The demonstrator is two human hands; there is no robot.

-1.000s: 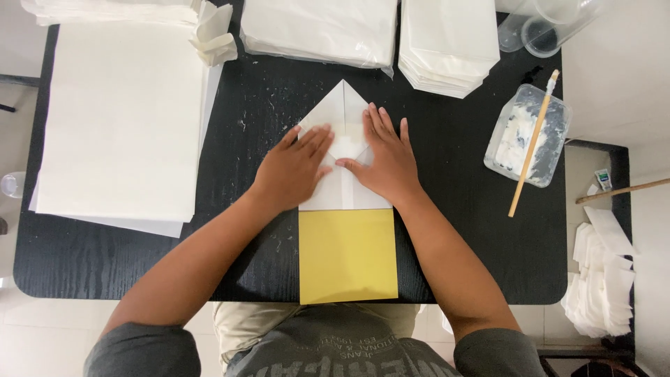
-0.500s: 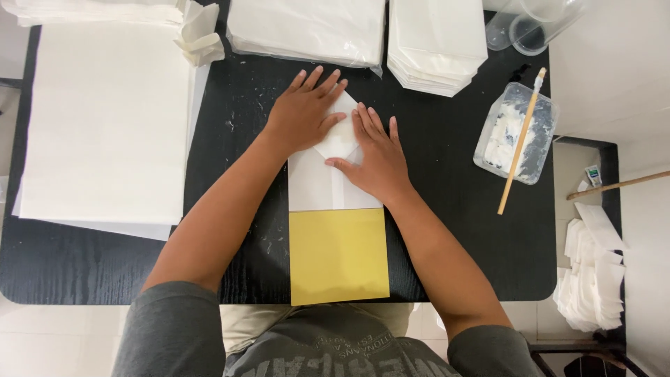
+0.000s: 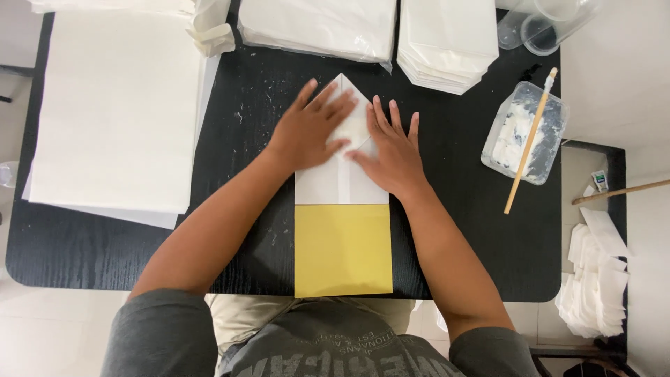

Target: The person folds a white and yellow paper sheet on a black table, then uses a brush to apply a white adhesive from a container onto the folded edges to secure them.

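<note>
The black surface [image 3: 453, 230] is carrying everything under inspection. At its far left a large stack of cream sheets [image 3: 112, 112] is lying flat, its near edge overhanging a wider sheet beneath. Along the far edge two bundles are sitting side by side: a wrapped pack of white paper [image 3: 317, 28] and, to its right, a pile of folded white pieces [image 3: 447, 42].

At the centre, near the person, a folded paper piece [image 3: 342, 188] is lying flat; its near half is showing yellow and square, its far half white and coming to a point. Both hands are pressing on the white part. The left hand [image 3: 310, 132] is lying palm down across the left side of the point, fingers [image 3: 328, 98] spread and straight, gripping nothing. The right hand [image 3: 394, 150] is lying just beside it on the right, fingers [image 3: 392, 115] likewise flat and extended, holding nothing, thumb reaching toward the centre crease.

To the right a clear tub of white paste [image 3: 523, 129] is standing well apart from the hands, with a wooden stick [image 3: 529, 143] resting across it. Off the surface at the near right, small white paper pieces [image 3: 593, 286] are lying heaped.
</note>
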